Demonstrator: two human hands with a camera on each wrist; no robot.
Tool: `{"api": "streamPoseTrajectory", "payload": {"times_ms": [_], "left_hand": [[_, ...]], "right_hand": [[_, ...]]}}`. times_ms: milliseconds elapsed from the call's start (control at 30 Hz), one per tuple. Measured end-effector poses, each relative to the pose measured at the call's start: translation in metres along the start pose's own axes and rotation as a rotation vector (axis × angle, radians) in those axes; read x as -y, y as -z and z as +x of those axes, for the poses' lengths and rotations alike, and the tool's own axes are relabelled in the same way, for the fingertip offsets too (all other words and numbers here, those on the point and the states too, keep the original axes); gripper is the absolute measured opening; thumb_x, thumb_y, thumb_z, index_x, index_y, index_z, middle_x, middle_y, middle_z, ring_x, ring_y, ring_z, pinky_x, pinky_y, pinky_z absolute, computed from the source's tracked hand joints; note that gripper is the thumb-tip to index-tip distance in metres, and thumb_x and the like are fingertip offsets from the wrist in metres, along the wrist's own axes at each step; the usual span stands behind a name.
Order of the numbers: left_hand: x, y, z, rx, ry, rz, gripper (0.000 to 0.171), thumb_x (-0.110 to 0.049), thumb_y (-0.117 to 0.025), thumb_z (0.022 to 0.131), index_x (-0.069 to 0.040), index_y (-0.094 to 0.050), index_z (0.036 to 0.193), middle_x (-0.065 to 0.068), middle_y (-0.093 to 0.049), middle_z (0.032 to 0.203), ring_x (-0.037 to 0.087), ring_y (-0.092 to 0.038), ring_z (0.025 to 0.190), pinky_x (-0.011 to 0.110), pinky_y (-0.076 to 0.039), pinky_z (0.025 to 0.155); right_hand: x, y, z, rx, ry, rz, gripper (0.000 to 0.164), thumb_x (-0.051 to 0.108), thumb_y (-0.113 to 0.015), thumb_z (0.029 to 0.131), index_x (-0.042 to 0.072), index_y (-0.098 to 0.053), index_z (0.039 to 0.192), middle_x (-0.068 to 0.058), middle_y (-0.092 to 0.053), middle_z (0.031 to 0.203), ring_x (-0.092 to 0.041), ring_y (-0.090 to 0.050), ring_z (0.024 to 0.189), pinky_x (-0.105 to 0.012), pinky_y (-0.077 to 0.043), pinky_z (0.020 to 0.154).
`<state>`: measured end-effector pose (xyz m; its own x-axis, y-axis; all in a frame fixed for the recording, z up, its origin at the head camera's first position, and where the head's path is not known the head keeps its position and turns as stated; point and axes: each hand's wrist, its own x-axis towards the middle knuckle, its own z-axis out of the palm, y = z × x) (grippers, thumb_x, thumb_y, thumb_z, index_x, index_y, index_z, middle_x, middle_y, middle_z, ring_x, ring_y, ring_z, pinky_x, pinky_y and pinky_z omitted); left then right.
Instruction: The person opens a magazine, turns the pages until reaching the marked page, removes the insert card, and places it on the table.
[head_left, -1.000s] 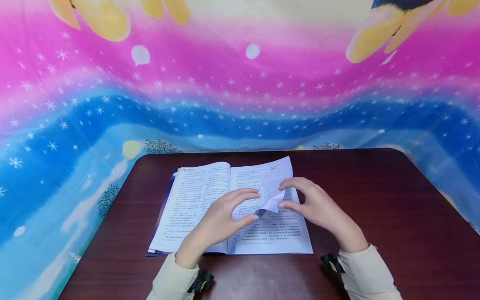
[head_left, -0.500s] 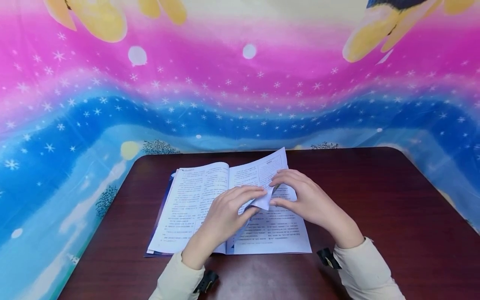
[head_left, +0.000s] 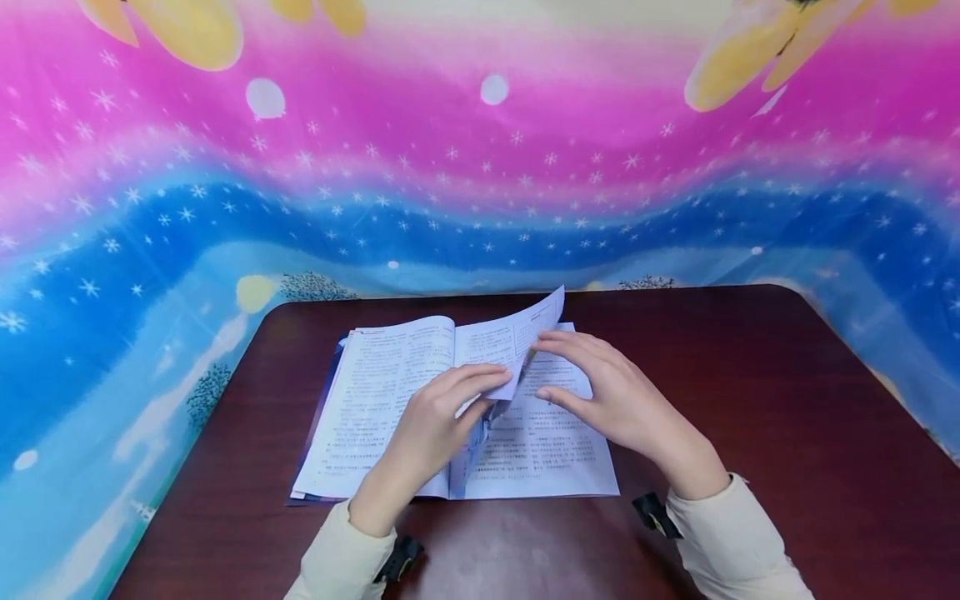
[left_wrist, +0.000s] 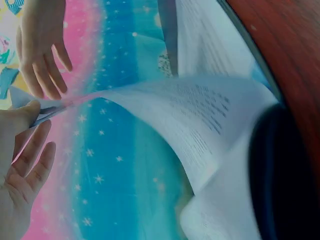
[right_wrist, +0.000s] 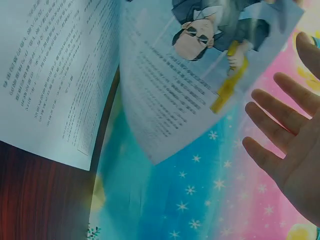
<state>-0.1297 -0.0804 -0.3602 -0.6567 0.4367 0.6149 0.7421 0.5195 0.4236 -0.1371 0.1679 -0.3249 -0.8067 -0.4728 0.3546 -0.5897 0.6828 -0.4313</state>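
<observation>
An open magazine [head_left: 360, 408] with printed text lies on the table, and one of its right-hand pages [head_left: 483, 340] is lifted and curved. My left hand [head_left: 435, 425] pinches the near corner of that page between thumb and fingers, as the left wrist view also shows. To the right of the raised page is my right hand [head_left: 618, 396], its fingers extended and spread from the thumb. In the right wrist view, a drawn figure in sunglasses [right_wrist: 195, 42] is printed on the page's underside, and the right palm [right_wrist: 300, 170] holds nothing.
The dark reddish-brown table [head_left: 750, 375] extends around the magazine on all sides. Behind it hangs a pink and blue cloth [head_left: 420, 167] with snowflakes. Black straps [head_left: 656, 514] sit at both pale sleeves [head_left: 735, 542].
The page has risen and swung left, showing more of the sheet below. My left hand has taken its corner, while the right hand's fingers have come away from it.
</observation>
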Motion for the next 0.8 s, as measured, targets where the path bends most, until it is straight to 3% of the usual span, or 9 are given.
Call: {"api": "streamPoseTrajectory", "payload": {"times_ms": [300,600,800], "left_hand": [[0.02,0.011,-0.018,-0.107,0.142,0.02,0.055,0.001,-0.073,0.088,-0.014,-0.058,0.139,0.003,-0.06,0.136,0.02,-0.061,0.117,0.036,-0.054,0.091],[0.041,0.032,-0.037,-0.222,0.289,0.109,0.057,0.005,-0.075,0.085,-0.014,-0.06,0.137,0.006,-0.06,0.134,0.02,-0.063,0.098,0.037,-0.056,0.075],[0.05,0.043,-0.052,-0.24,0.343,0.166,0.057,0.006,-0.076,0.083,-0.012,-0.06,0.135,0.008,-0.061,0.132,0.021,-0.062,0.094,0.04,-0.055,0.074]], "right_hand": [[-0.003,-0.008,-0.016,0.022,-0.037,-0.025,0.053,0.028,-0.075,0.09,0.014,-0.058,0.138,-0.005,-0.051,0.146,-0.029,-0.045,0.135,-0.055,-0.037,0.107],[-0.017,-0.034,-0.032,0.03,0.074,-0.094,0.041,0.026,-0.074,0.091,0.013,-0.065,0.129,-0.003,-0.061,0.134,-0.024,-0.055,0.126,-0.05,-0.044,0.103],[-0.024,-0.042,-0.04,0.063,0.119,-0.117,0.037,0.024,-0.075,0.09,0.013,-0.067,0.125,-0.001,-0.064,0.129,-0.022,-0.058,0.122,-0.048,-0.045,0.101]]}}
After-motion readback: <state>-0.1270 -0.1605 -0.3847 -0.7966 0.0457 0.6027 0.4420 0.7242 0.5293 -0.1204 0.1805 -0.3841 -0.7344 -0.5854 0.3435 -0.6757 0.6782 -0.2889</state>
